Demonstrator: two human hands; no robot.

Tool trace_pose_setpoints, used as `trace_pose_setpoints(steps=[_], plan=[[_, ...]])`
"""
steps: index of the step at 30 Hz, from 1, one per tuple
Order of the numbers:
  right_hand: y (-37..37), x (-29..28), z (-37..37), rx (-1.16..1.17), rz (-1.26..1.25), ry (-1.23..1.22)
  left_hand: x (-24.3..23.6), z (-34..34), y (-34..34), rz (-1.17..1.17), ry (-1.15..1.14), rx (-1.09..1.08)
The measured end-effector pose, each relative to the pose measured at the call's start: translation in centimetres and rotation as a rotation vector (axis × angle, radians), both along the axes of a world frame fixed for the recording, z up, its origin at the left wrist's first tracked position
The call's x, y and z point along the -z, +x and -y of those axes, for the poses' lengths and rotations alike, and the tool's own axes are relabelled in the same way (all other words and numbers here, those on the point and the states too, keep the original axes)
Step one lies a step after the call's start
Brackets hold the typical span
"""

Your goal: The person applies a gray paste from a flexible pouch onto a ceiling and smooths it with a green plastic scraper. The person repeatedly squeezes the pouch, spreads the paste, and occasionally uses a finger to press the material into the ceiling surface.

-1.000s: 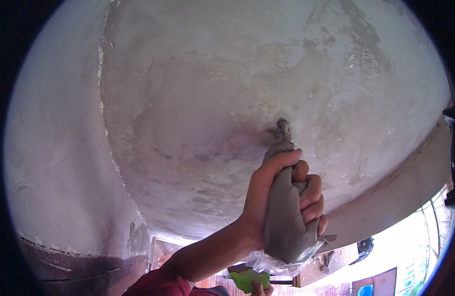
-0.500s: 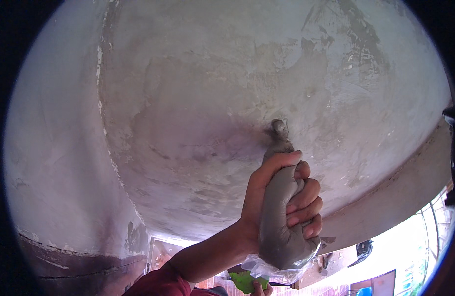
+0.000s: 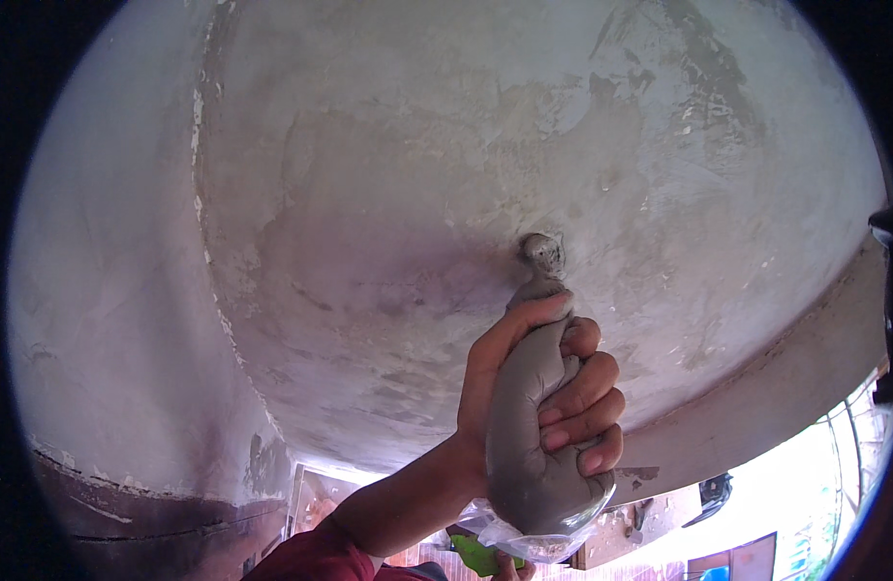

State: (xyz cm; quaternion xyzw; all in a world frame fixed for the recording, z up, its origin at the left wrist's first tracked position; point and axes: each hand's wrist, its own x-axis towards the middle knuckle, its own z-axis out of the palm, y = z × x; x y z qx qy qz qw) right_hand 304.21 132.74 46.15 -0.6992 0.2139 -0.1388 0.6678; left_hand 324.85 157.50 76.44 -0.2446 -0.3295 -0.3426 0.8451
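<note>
Item: I'd keep my right hand (image 3: 548, 387) clenched evenly round the grey mortar-filled clear plastic bag (image 3: 524, 455), nozzle tip pressed square into the small hole (image 3: 543, 254) in the grey plastered ceiling (image 3: 388, 194); left hand unseen

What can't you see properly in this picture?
- Bag nozzle tip: pressed into the grey blob on the plaster, so the tip itself is hidden.
- Palm of the right hand: covered by the bag.
- Left hand: only fingertips at the lower edge, cut off; the green thing beside them is half hidden by the bag.
- Things below on the right: too small and overexposed.
</note>
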Motion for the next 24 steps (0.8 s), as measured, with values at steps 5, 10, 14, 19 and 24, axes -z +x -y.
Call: trace_pose_setpoints(steps=[5, 10, 14, 19, 24], plan=[[0.3, -1.2, -0.8, 0.018, 0.012, -0.026, 0.1, 0.5, 0.4, -0.006, -0.018, 0.087], [0.2, -1.5, -0.8, 0.026, -0.016, -0.015, 0.1, 0.8, 0.3, -0.017, -0.019, 0.1], [-0.2, -0.4, 0.0, 0.019, 0.019, 0.049, 0.2, 0.4, 0.1, -0.034, -0.009, 0.064], [-0.6, 0.7, 0.6, 0.03, 0.043, 0.062, -0.1, 0.9, 0.5, 0.001, -0.053, 0.122], [-0.5, -0.1, 0.2, 0.031, 0.023, 0.071, -0.4, 1.5, 0.8, 0.045, -0.079, 0.127]])
